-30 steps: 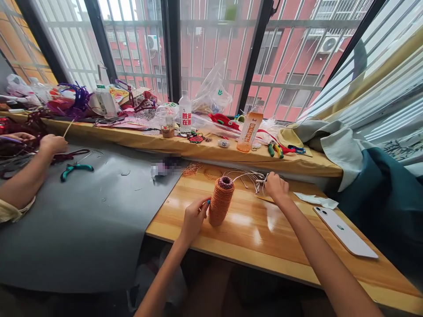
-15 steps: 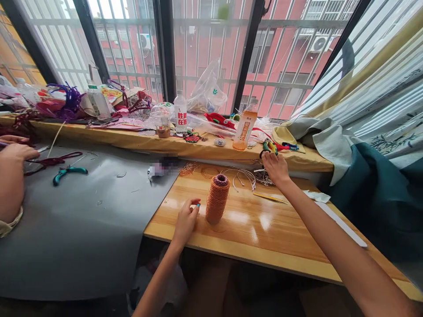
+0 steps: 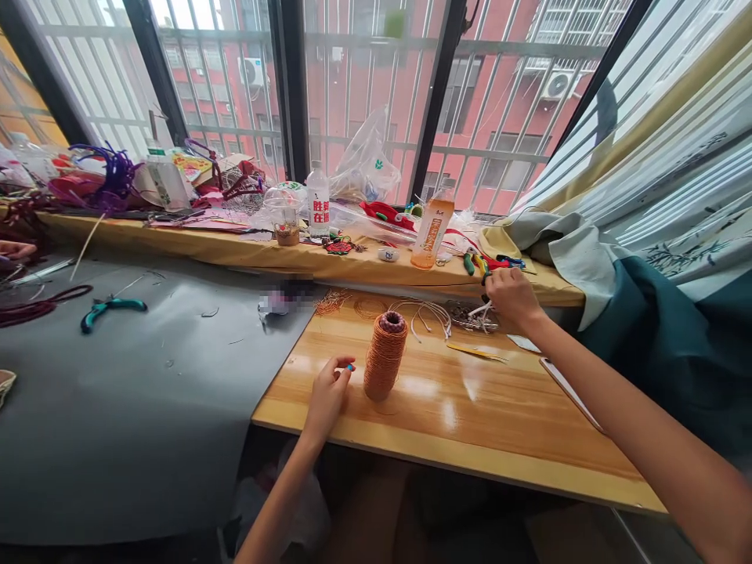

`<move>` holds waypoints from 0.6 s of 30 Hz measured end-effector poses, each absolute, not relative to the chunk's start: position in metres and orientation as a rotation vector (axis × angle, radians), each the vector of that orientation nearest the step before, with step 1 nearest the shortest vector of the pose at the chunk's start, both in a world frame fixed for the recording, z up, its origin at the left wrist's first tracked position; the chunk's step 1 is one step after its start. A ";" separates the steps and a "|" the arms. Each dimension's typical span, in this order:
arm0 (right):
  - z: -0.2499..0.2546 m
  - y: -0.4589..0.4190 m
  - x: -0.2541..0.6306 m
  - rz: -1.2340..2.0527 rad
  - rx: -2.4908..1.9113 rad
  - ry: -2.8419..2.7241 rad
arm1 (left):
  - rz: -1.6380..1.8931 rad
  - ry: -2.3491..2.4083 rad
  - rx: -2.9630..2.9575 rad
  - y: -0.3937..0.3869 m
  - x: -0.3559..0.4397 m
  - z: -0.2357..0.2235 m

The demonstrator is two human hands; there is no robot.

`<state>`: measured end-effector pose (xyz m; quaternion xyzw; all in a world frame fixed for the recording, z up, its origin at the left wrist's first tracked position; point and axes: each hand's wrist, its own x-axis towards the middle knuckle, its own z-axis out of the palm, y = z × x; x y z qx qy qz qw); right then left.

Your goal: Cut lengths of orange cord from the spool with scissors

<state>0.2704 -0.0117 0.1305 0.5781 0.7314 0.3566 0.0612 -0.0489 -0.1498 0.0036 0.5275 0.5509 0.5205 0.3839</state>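
My left hand [image 3: 329, 392] rests on the wooden table, fingers loosely apart and nothing visible in them; a small blue spot shows at a fingertip. Just to its right, a cone of orange-brown cord [image 3: 386, 356] stands upright, not touched by the hand. By the windowsill's front edge, my right hand [image 3: 512, 296] is closed around black-handled scissors [image 3: 482, 307], with pale metal pointing down to the left; the fingers partly hide them. Behind that hand, pliers with green and yellow handles [image 3: 469, 264] lie on the sill.
White headbands [image 3: 432, 317], a yellow strip [image 3: 475, 352] and loose cord [image 3: 332, 301] lie on the table. A tea bottle [image 3: 433, 231] stands on the sill. Teal pliers [image 3: 113, 312] lie on the grey mat [image 3: 176, 439]. Another person's hand [image 3: 16, 250] is at far left.
My right hand has moved a little right, pulling back from the sill with the scissors. My left hand and the cone stay in place. The other person's arm has drawn away left.
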 end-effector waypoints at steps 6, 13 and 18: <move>0.123 -0.020 0.272 0.995 2.270 2.019 | 1.306 1.404 1.346 -0.150 -0.048 0.003; 0.105 -0.041 0.276 1.328 2.226 2.202 | 1.346 1.402 1.341 -0.150 -0.050 0.003; 0.099 -0.035 0.284 1.235 2.554 2.113 | 1.369 1.395 1.341 -0.149 -0.050 0.001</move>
